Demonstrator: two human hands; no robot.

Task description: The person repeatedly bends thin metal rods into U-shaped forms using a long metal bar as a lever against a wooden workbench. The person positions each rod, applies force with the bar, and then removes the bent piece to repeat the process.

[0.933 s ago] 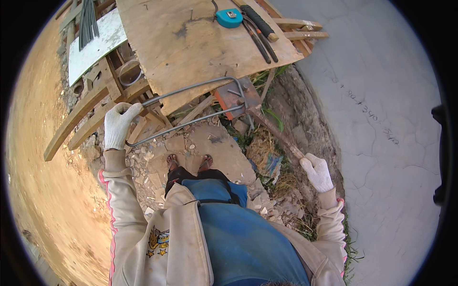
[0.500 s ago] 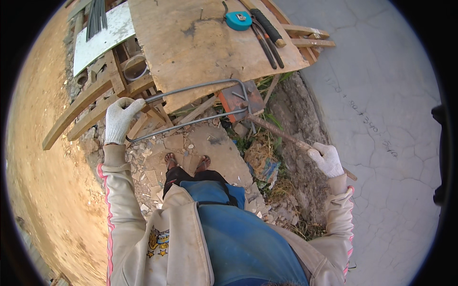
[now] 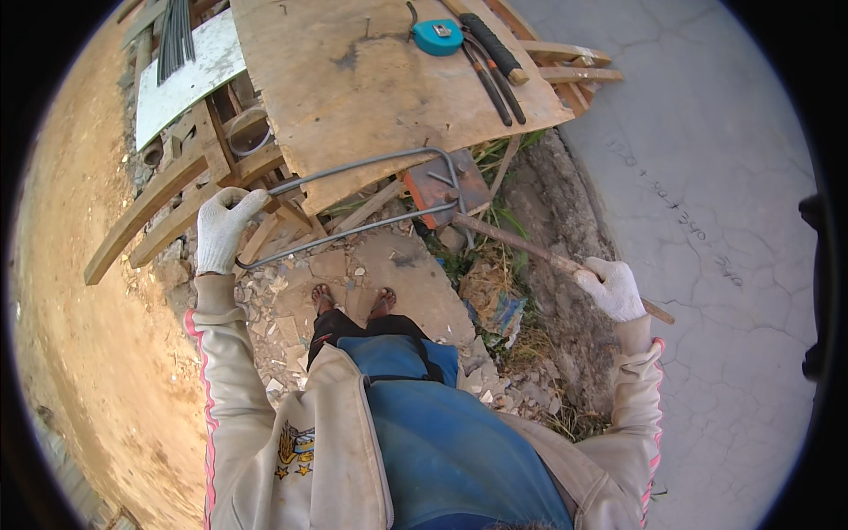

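My left hand (image 3: 226, 228), in a white knit glove, is closed around the left end of a bent grey steel rod (image 3: 353, 231). The rod forms a long, narrow, nearly rectangular loop. Its right end lies over a rusty orange-brown metal block (image 3: 446, 188) at the near edge of the wooden board. My gloved right hand (image 3: 611, 289) grips a rusty metal bar (image 3: 530, 247) close to its outer end. The bar's other end meets the rod at the block's near right corner; the exact contact is too small to make out.
On the plywood board (image 3: 353, 88) lie a teal tape measure (image 3: 437, 37), long-handled pincers (image 3: 493, 84) and a black-wrapped handle (image 3: 495, 49). Several straight rods (image 3: 177, 40) rest on a white panel (image 3: 190, 88). Curved timbers (image 3: 150, 212) jut out left; rubble surrounds my feet. A grey concrete surface (image 3: 707, 159) lies right.
My right hand and the bar's outer end have shifted slightly right and away from me. My left hand keeps its hold on the rod, and the view has moved a little.
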